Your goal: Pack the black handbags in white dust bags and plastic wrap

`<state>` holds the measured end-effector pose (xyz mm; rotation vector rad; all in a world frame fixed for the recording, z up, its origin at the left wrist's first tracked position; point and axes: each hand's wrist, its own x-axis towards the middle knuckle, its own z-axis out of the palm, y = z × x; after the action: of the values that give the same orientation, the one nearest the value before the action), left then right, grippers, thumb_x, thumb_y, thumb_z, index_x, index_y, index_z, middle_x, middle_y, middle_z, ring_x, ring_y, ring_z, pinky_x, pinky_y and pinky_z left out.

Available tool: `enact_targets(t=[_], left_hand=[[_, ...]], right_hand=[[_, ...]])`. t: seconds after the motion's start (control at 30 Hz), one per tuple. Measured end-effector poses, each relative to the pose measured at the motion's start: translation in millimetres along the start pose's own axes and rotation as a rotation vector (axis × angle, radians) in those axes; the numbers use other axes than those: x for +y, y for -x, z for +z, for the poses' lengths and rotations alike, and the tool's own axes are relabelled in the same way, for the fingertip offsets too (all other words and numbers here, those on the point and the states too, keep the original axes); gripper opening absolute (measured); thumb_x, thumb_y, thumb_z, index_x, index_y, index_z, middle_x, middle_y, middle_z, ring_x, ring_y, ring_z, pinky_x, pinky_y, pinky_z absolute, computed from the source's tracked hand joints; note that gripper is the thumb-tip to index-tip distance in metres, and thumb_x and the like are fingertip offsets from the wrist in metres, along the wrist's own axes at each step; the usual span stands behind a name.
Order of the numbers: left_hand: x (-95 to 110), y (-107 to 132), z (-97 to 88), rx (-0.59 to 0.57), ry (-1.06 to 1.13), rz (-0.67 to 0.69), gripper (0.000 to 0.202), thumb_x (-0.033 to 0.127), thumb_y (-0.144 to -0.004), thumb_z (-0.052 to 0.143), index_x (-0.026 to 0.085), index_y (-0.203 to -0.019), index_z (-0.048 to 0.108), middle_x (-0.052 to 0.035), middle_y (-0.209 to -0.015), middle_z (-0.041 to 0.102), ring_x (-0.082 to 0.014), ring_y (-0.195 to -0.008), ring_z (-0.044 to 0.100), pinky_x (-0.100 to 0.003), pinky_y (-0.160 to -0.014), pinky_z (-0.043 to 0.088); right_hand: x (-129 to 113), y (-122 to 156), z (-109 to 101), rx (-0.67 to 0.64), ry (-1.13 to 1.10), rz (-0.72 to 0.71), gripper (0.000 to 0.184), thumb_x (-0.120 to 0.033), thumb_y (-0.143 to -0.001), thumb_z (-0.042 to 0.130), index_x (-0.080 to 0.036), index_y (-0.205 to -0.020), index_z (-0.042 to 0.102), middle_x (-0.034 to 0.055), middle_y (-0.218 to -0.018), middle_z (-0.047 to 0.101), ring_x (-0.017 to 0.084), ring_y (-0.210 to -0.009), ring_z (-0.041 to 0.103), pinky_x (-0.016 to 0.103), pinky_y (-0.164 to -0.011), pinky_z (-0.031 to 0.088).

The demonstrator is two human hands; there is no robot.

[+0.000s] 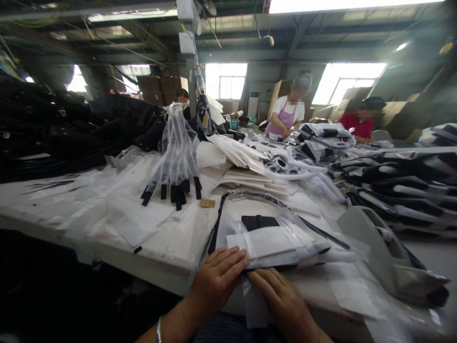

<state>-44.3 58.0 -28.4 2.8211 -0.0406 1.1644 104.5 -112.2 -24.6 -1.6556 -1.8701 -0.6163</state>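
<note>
A handbag (260, 221) in white and black, partly wrapped in clear film and white sheeting, lies at the near table edge. Its strap (264, 194) is also wrapped and arches over the far side. My left hand (217, 274) rests flat on the bag's near left corner, fingers stretched out side by side. Along the bag's near edge, my right hand (282, 297) has its fingers bent over a translucent white sheet (255, 305) that hangs down between the hands. My right thumb and the underside of that grip are hidden.
Film-wrapped straps (176, 152) hang from a post behind the bag. A pile of white sheets (239, 162) lies beyond it. Wrapped bags (403, 186) are stacked at right, dark bags (71, 124) heaped at left. A person in a lilac apron (285, 116) and another in red (360, 124) work farther back.
</note>
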Motion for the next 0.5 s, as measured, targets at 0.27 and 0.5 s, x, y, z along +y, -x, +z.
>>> enact_targets(t=[0.27, 0.5], left_hand=[[1, -2, -1.0, 0.004, -0.001, -0.004, 0.037, 0.017, -0.099, 0.047, 0.022, -0.135, 0.057, -0.0016, -0.134, 0.066, -0.0183, -0.125, 0.06, -0.037, -0.106, 0.049], [-1, -4, -0.6, 0.1, -0.039, 0.046, 0.032, 0.016, -0.101, 0.048, 0.02, -0.129, 0.062, -0.0009, -0.128, 0.07, -0.014, -0.127, 0.058, -0.03, -0.114, 0.04]], right_hand=[[-2, -10, -2, 0.062, -0.127, 0.044, 0.019, -0.009, -0.097, 0.051, -0.016, -0.102, 0.068, 0.0054, -0.084, 0.072, 0.016, -0.071, 0.064, 0.026, -0.064, 0.054], [-4, -13, -17, 0.033, -0.062, -0.116, 0.027, -0.017, -0.102, 0.046, -0.022, -0.094, 0.072, -0.0005, -0.07, 0.071, 0.015, -0.065, 0.065, 0.03, -0.071, 0.055]])
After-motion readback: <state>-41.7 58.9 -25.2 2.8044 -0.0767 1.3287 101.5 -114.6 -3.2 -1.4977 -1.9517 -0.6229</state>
